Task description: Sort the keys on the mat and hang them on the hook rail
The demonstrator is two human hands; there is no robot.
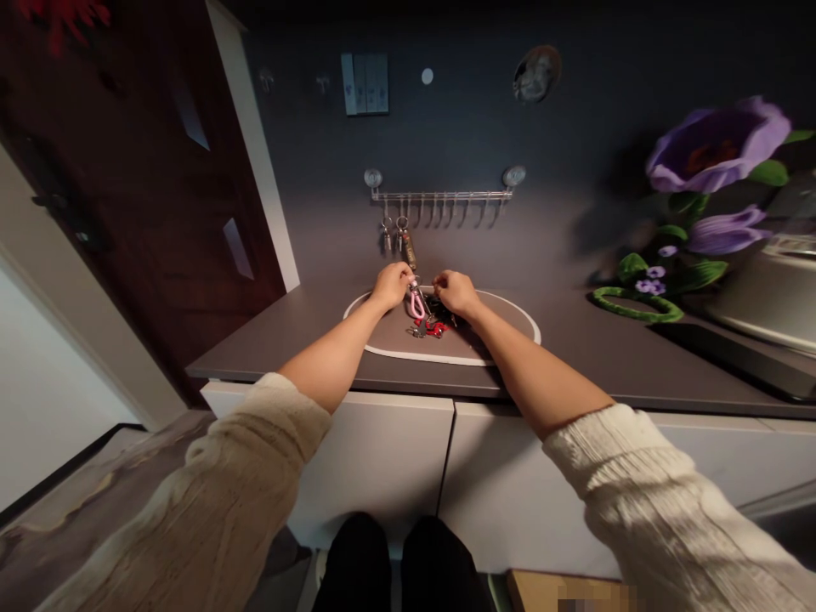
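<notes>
Nearest, the counter [605, 357] carries an oval mat [392, 342] with a pale rim; take the mat's middle as the centre of a clock. By that centre lies a red trinket [437, 329], with a small metal ring [416, 332] beside it toward 9 o'clock, both loose on the mat. At 10 o'clock the left hand [390, 285] has its fingers pinched together on the top of a pink strap [417, 304], which hangs below them; whether its lower end touches the mat I cannot tell. At 1 o'clock the right hand [457, 293] has its fingers curled down by some dark keys [439, 306]; the tips are partly hidden, so I cannot tell whether they grip anything. Farther off, a clear rack [446, 196] of hooks is fixed to the wall at 12 o'clock. Toward its 11 o'clock end hang 2 bunches of keys, the first bunch [387, 238] plain, the second bunch [400, 238] beside a brown tag [409, 251]. As a judgement, things look part done: 2 bunches are up, 1 strap is in hand, and the dark keys and red trinket are not on the rack.
</notes>
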